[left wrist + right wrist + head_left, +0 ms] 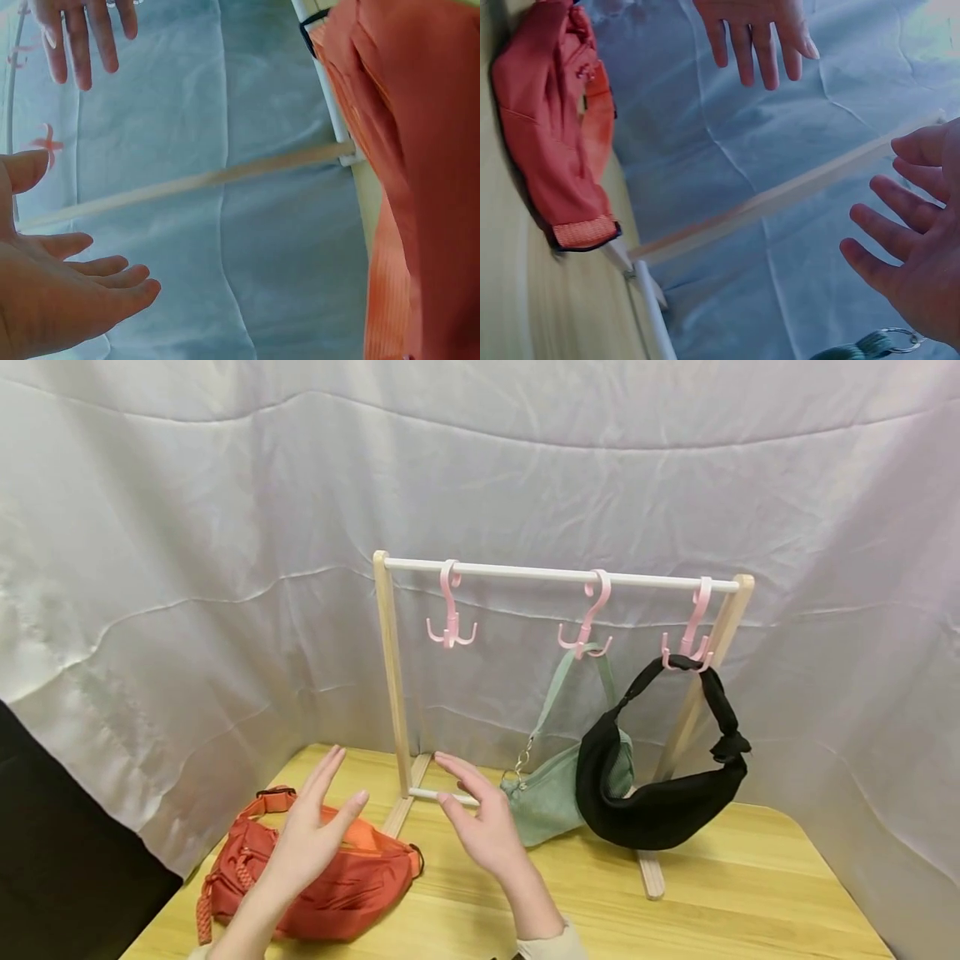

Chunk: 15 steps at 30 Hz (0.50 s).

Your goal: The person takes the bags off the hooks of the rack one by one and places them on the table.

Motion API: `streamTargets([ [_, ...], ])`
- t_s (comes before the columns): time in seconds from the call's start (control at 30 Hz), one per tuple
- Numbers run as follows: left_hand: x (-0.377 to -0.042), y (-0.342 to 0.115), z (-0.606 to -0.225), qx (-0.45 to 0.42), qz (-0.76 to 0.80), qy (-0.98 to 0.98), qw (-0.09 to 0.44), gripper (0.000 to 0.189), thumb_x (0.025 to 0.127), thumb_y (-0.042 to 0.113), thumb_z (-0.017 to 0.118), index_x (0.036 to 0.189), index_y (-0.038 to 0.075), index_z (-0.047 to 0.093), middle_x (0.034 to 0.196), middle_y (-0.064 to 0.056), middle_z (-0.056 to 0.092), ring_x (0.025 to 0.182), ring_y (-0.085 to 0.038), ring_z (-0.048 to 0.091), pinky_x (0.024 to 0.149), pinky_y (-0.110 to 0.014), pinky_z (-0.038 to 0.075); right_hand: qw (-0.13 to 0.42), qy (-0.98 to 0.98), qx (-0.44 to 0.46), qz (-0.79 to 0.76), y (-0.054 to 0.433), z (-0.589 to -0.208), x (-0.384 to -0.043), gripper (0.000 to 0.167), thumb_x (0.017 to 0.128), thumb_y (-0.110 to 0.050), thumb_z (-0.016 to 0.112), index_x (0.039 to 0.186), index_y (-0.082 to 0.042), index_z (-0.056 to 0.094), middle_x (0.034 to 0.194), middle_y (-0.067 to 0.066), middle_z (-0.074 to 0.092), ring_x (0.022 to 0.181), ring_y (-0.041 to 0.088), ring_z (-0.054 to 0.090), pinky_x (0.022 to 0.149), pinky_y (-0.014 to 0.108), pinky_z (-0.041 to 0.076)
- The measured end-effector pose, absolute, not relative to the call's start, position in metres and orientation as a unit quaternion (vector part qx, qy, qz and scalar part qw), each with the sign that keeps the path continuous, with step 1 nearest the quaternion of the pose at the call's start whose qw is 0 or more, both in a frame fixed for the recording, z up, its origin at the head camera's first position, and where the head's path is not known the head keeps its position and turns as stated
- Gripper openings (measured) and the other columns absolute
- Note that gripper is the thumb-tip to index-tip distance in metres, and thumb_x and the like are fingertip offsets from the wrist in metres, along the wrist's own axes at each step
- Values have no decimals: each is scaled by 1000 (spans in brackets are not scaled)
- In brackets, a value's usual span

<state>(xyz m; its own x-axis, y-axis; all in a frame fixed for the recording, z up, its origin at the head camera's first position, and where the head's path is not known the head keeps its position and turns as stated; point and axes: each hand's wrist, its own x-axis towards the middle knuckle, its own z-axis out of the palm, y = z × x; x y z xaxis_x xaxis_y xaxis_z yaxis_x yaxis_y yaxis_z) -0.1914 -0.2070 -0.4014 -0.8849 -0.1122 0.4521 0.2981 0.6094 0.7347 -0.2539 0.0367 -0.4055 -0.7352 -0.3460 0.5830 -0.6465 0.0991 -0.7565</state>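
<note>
My left hand (pixel 306 839) hovers over a red waist bag (pixel 337 893) with an orange strap, which lies on the wooden table. Its fingers are straight and it holds nothing. Facing it, my right hand (pixel 486 827) is raised with extended fingers, also holding nothing, left of a green bag (pixel 551 797). That green bag hangs by its strap from the middle pink hook (pixel 588 618). A black shoulder bag (pixel 652 802) hangs from the right pink hook (pixel 696 622), partly covering the green one. The left pink hook (pixel 452 610) carries nothing. In the left wrist view the red bag (pixel 442 150) looms close at right.
A wooden rack with a white top bar (pixel 525 573) stands on the table (pixel 720 893), its feet reaching forward. Pale grey curtains (pixel 225 527) enclose the back and sides. Something black (pixel 60 843) fills the lower left corner.
</note>
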Motion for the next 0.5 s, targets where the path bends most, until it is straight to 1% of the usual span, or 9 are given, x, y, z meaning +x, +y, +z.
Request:
streamTargets([
  [0.07, -191, -202, -399, -57, -442, -865, 231, 69, 105, 32, 65, 164, 14, 33, 171, -12, 23, 155, -45, 20, 113, -78, 23, 142, -726, 345, 578, 40, -403, -254, 47, 99, -2, 67, 144, -16, 63, 149, 1, 59, 140, 19, 54, 112, 44, 47],
  [0.2, -192, -192, -396, -69, -452, -859, 232, 68, 105, 31, 64, 164, 14, 34, 171, -10, 23, 155, -43, 20, 114, -77, 22, 177, -715, 358, 574, 45, -399, -253, 47, 98, -1, 68, 143, -15, 64, 148, 1, 60, 139, 21, 55, 110, 46, 49],
  [0.33, -196, -184, -395, -86, -459, -849, 247, 68, 104, 28, 66, 163, 14, 35, 171, -9, 24, 156, -41, 21, 116, -75, 22, 200, -709, 364, 571, 50, -395, -253, 45, 99, -3, 68, 142, -14, 64, 148, 1, 60, 139, 22, 55, 110, 43, 49],
  [0.5, -204, -174, -393, -111, -456, -841, 267, 71, 102, 24, 69, 163, 15, 35, 171, -6, 25, 156, -39, 22, 117, -74, 23, 230, -699, 367, 568, 56, -392, -255, 43, 99, -2, 67, 141, -12, 65, 147, 3, 61, 138, 23, 55, 111, 41, 48],
])
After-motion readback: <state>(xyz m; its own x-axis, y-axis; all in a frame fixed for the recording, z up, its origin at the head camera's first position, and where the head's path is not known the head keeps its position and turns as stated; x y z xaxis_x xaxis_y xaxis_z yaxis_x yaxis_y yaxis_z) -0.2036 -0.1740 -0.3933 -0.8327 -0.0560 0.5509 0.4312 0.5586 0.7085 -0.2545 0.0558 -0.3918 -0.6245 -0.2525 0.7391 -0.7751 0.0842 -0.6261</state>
